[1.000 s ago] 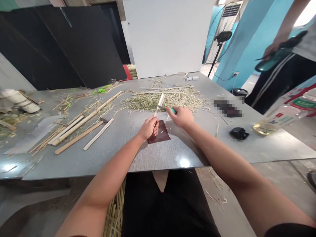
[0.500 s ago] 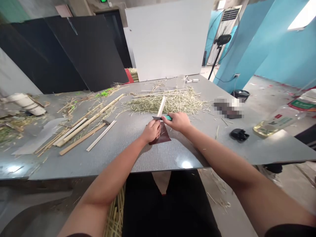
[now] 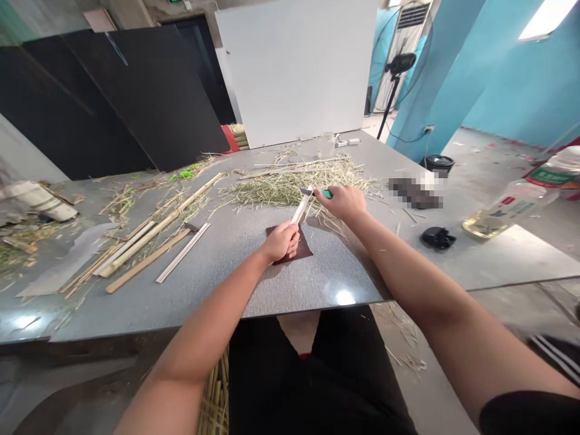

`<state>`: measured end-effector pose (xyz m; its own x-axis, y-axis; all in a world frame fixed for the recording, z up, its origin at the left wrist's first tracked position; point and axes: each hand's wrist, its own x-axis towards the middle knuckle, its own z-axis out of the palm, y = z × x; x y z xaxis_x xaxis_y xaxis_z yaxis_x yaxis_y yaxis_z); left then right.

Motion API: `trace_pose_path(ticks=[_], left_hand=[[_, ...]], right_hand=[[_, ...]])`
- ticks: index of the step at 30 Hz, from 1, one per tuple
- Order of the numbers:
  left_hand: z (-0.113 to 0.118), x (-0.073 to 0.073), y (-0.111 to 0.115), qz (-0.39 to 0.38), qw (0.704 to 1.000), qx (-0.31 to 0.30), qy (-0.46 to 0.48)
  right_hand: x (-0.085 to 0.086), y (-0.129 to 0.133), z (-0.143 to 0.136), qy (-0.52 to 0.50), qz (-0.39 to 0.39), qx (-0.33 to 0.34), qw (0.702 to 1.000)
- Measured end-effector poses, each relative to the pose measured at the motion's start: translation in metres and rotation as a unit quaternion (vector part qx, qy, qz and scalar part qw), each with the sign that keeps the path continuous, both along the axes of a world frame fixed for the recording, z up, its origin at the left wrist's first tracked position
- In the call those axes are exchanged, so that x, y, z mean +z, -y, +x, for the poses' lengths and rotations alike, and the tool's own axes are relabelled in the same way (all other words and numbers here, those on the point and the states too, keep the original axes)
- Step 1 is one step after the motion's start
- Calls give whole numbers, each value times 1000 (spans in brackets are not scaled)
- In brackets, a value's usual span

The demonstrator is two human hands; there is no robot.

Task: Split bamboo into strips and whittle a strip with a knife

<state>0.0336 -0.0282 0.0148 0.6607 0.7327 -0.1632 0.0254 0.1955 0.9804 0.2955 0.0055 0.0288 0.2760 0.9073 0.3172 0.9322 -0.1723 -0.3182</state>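
My left hand is closed around the lower end of a pale bamboo strip, which slants up and away over the table. Under that hand lies a dark reddish-brown square sheet. My right hand grips the green handle of a knife. Its blade meets the strip close to the far end. Just beyond both hands spreads a heap of thin shavings.
Several bamboo lengths and a single pale strip lie to the left on the grey table. On the right stand an oil bottle and a small black object. A pedestal fan is behind.
The knife has slid away from my left hand along the strip to its far end, carried by my right hand. My left hand keeps its hold. The view has shifted slightly.
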Motion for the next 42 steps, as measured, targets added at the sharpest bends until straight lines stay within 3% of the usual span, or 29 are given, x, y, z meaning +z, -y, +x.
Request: trace_pose_path(ticks=[11,13,16,19,22,25,26,30,42], left_hand=[[-15,7,-9,-21,996,-68,46],[-19,10,-7,-17,994,-98,40],[-22,12,-3,-12,989,-148,22],[-18,10,-1,18,993,-113,14],[-13,3,-4,69,996,-51,-8],[-11,-4,-7,94,995,-10,-41],[-12,-5,-8,101,994,-3,-49],[-14,-4,-10,115,990,2,-79],[-14,-6,-11,168,975,29,-142]], right_hand=[[9,-7,10,11,28,1,1000],[10,-7,27,-21,15,-24,999],[8,-6,64,-93,45,-129,986],[6,-1,85,-220,128,-134,958],[6,4,62,-407,158,-9,899],[3,8,16,-484,66,158,858],[1,9,2,-491,57,179,851],[-5,13,-29,-531,81,188,822],[-4,19,-39,-583,80,169,791]])
